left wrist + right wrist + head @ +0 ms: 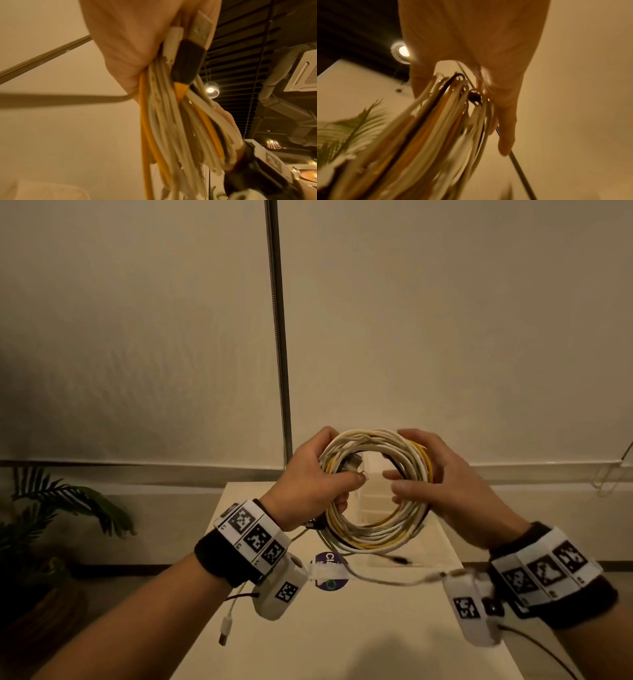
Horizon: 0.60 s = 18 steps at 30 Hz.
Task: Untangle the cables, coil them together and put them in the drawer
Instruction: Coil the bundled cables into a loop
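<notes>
A round coil of white, yellow and dark cables [376, 529] hangs in the air above a white cabinet top [359, 628]. My left hand [308, 484] grips the coil's left side, thumb across the strands. My right hand [442, 484] curls round its right side, thumb through the ring and fingers over the top. In the left wrist view the cable bundle [171, 121] runs past my left hand [128, 47] with a USB plug [200, 31] among the strands. The right wrist view shows the blurred coil [436, 128] under my right hand [479, 47]. No drawer can be made out.
A loose cable end [397, 559] lies on the cabinet top near a round purple sticker [330, 571]. A white USB plug [225, 628] dangles below my left wrist. A potted palm [51, 515] stands at the left, a metal pole [279, 330] runs up the wall behind.
</notes>
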{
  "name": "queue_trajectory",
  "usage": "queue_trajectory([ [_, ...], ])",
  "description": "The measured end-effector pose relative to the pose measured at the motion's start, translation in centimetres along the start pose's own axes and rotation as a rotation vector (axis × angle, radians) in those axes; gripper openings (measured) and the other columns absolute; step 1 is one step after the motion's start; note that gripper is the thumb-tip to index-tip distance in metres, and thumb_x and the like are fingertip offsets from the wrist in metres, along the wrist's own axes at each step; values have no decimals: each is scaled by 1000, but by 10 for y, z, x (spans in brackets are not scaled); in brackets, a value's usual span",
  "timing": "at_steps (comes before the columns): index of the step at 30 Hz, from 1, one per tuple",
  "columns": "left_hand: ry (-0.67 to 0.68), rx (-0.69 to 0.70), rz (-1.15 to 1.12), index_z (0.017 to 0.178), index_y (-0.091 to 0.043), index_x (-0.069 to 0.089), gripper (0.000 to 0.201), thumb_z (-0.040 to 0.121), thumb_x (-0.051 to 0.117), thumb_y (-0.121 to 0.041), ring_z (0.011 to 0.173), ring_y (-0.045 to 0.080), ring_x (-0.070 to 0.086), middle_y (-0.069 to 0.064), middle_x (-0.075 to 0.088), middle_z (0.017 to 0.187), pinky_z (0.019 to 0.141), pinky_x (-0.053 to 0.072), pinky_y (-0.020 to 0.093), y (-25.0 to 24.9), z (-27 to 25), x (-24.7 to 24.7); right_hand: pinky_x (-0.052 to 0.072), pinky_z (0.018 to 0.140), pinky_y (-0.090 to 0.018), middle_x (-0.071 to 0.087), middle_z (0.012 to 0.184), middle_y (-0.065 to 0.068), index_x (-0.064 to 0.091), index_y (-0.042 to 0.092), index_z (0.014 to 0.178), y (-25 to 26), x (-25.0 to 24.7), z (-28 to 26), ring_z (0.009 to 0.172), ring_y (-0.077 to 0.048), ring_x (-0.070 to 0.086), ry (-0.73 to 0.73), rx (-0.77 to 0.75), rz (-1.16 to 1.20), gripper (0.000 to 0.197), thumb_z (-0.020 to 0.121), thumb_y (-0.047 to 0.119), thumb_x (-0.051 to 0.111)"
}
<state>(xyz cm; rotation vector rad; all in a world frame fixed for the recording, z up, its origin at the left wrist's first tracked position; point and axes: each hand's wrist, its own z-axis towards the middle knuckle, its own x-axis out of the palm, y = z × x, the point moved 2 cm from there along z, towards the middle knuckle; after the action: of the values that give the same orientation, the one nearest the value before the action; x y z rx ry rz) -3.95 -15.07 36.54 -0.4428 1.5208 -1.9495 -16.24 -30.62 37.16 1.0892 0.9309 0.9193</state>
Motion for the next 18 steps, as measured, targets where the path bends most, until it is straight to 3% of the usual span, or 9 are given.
queue_trajectory([
  [2,22,-15,49,99,-9,48,29,83,68,3,47,24,51,12,53,72,49,49,33,-3,3,-1,57,85,-44,70,106,2,55,29,120,14,2,10,93,-16,70,37,-68,-362,58,70,21,83],
  [4,25,-26,103,100,-10,48,28,83,68,2,49,24,52,9,53,71,50,50,34,-8,5,-4,59,79,-42,71,97,7,59,26,110,23,3,17,84,-12,70,31,-95,-560,45,71,21,80],
  [8,130,7,292,103,-2,47,32,81,70,1,55,24,55,17,58,80,51,53,38,-22,5,-5,55,82,-31,64,107,12,51,31,123,36,8,25,95,-8,63,26,-176,-760,59,70,29,78],
  [10,178,41,404,104,-3,49,35,78,73,-1,58,17,58,18,62,88,52,54,40,-26,5,-3,54,77,-26,64,104,8,53,26,122,39,19,27,90,-9,64,123,-198,-853,51,75,26,74],
  [13,148,14,445,104,-7,50,39,76,76,-4,61,19,60,18,64,90,56,55,48,-23,3,-5,58,56,-31,65,79,0,57,23,92,37,33,28,58,-13,68,193,-172,-785,13,83,14,60],
  [15,136,-35,334,108,-7,45,46,76,78,-4,59,26,61,19,66,89,54,56,43,-21,-1,-7,52,43,-31,60,68,-1,53,24,76,31,31,31,45,-15,61,93,-189,-746,17,84,9,54],
  [18,140,-143,-28,125,-10,41,51,85,71,-19,68,32,66,16,68,93,58,58,36,-15,-7,-12,46,39,-32,55,59,-4,54,17,69,25,25,33,39,-23,54,-42,-160,-546,22,83,1,51],
])
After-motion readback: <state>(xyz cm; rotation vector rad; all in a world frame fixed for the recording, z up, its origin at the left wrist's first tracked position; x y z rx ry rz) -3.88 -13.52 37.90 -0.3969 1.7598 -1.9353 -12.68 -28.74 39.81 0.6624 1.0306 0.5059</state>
